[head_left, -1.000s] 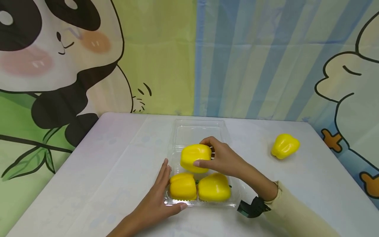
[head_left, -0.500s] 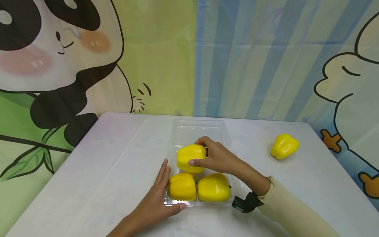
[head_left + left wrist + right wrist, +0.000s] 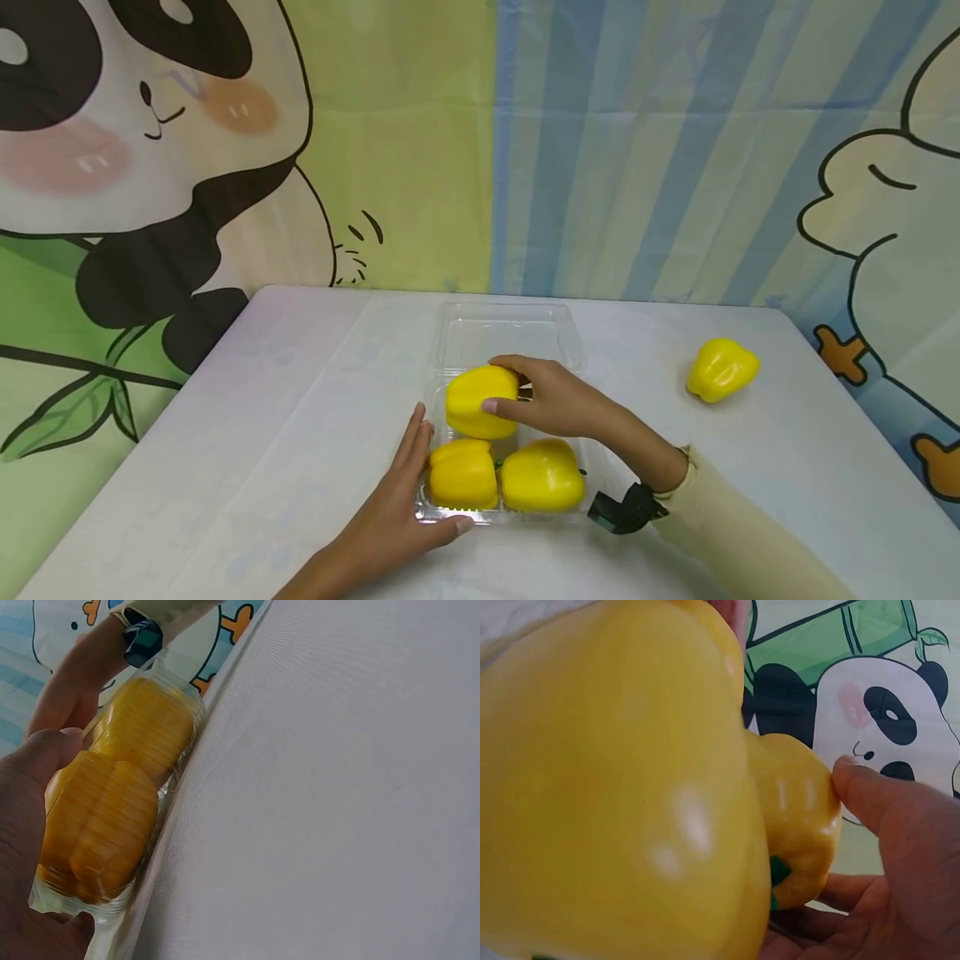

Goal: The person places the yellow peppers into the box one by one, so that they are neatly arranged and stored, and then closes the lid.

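Note:
A clear plastic clamshell box [image 3: 525, 518] lies with its lid folded back. Two yellow bell peppers, the left pepper [image 3: 462, 475] and the right pepper [image 3: 543, 475], sit side by side in its near half. My right hand [image 3: 558, 400] grips a third yellow bell pepper [image 3: 482, 402] over the box's far half, thumb on the near side; the right wrist view shows its green stem facing the palm. My left hand [image 3: 393, 500] rests against the box's near left corner, fingers straight along the left side and thumb along the front edge.
Another yellow bell pepper [image 3: 722, 370] lies on the white-covered table [image 3: 315, 392] at the right. The transparent lid [image 3: 510, 333] extends toward the back edge. Behind the table hangs a cartoon curtain [image 3: 420, 142]. A black device [image 3: 630, 508] is strapped to the right wrist.
My right hand has shifted a little to the left with the bell pepper, settling at the box's far left portion. The left hand and the other peppers have stayed in place.

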Available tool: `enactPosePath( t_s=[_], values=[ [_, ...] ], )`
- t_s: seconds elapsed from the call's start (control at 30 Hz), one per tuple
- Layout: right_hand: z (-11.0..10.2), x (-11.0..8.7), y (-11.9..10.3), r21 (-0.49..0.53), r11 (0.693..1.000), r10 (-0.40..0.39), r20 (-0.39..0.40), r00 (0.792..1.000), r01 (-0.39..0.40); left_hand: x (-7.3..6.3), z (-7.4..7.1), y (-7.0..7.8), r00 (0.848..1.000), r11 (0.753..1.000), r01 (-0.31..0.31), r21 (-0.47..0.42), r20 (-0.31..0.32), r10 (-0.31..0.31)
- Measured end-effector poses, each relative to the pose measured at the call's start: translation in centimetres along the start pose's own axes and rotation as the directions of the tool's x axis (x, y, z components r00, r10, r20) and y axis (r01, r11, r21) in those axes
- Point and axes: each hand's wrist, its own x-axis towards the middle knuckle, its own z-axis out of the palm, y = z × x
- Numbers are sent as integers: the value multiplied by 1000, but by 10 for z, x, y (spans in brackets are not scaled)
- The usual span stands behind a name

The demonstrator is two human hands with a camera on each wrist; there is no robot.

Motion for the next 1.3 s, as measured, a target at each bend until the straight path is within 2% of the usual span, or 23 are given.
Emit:
enactPosePath(
  t_s=[0.2,0.53,0.67,0.87,0.97,1.3],
  values=[
    [-6,-4,6,48,999,-21,44,999,19,0,1,0,1000,1000,2,9,-8,-2],
    [0,-1,5,67,998,-9,-19,1000,10,0,1,-1,1000,1000,-5,-3,-7,5],
    [0,0,3,48,999,-10,-22,1000,11,0,1,-1,1000,1000,-9,-1,-11,9],
    [-6,-1,3,27,997,-70,9,998,70,1,1,0,1000,1000,12,8,-5,-12],
    [-8,-2,5,17,996,-93,13,996,93,1,0,0,1000,1000,4,17,-1,-4],
    [-6,1,0,-55,997,-59,-10,998,59,1,0,1,1000,1000,2,5,2,-2]
  ],
)
